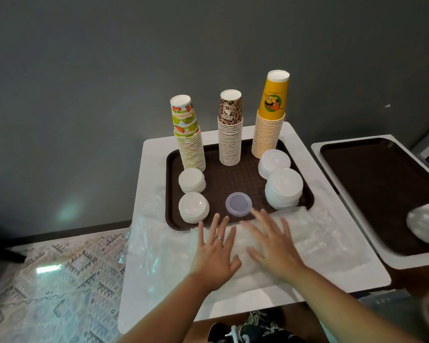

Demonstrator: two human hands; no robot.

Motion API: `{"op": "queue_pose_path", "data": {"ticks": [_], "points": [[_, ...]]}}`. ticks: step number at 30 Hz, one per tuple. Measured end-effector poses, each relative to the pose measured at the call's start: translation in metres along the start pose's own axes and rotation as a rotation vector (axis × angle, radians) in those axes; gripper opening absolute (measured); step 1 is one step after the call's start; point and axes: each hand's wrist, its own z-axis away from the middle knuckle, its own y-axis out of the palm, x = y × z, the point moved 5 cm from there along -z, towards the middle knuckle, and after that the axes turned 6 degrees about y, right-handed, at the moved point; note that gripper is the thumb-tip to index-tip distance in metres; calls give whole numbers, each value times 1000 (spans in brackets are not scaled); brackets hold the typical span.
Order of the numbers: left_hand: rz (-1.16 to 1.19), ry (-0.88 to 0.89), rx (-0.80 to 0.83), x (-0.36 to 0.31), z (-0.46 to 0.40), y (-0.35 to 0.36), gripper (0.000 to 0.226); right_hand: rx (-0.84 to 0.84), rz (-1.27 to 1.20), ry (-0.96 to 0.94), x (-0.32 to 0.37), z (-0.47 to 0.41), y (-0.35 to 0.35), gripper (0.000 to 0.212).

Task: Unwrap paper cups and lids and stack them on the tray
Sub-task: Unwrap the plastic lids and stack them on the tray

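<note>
Left hand (pixel 214 253) flat, fingers spread | right hand (pixel 274 246) likewise | both over clear wrap (pixel 320 238) before tray (pixel 170 194)

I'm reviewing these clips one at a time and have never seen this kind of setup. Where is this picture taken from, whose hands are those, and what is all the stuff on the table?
There is no machine here. The single picture comes from a wide-angle camera worn on a person's head, looking forward and down, so the two bare hands belong to the wearer. The left hand, with a ring, and the right hand are both spread flat over crumpled clear plastic wrap on a white table; neither grips anything.

Beyond them sits a brown tray. At its back stand three upside-down stacks of paper cups: fruit-print, leopard-print and yellow. Four piles of white lids stand at its sides, two left and two right. One clear lid lies alone at the front.

A second brown tray to the right holds a wrapped bundle.
</note>
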Motion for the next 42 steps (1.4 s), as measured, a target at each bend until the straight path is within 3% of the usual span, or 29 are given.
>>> {"op": "queue_pose_path", "data": {"ticks": [3,6,8,10,14,20,24,28,34,38,41,42], "points": [[37,-38,31,-8,0,18,75,217,173,21,4,4,42,75],[73,-44,87,-2,9,40,76,304,149,32,1,10,59,66],[91,-12,135,2,15,49,77,295,75,104,-9,9,55,65],[105,0,139,6,18,50,76,227,82,100,-19,6,51,77],[126,-11,116,8,24,50,75,317,66,144,-30,12,42,100],[103,-15,105,17,28,50,76,296,142,319,-64,12,34,80],[100,-10,116,22,32,50,77,268,138,329,-82,14,32,100],[83,17,95,25,32,47,76,332,99,386,-85,14,36,67],[65,149,64,32,26,39,76,419,66,429,-84,10,36,66],[105,207,-21,23,11,4,71,313,119,393,-81,2,22,63],[62,271,-91,0,-12,-16,69,169,90,344,-80,-2,-1,80],[71,293,-133,-10,-21,-23,62,121,74,328,-83,-2,-7,72]]}}
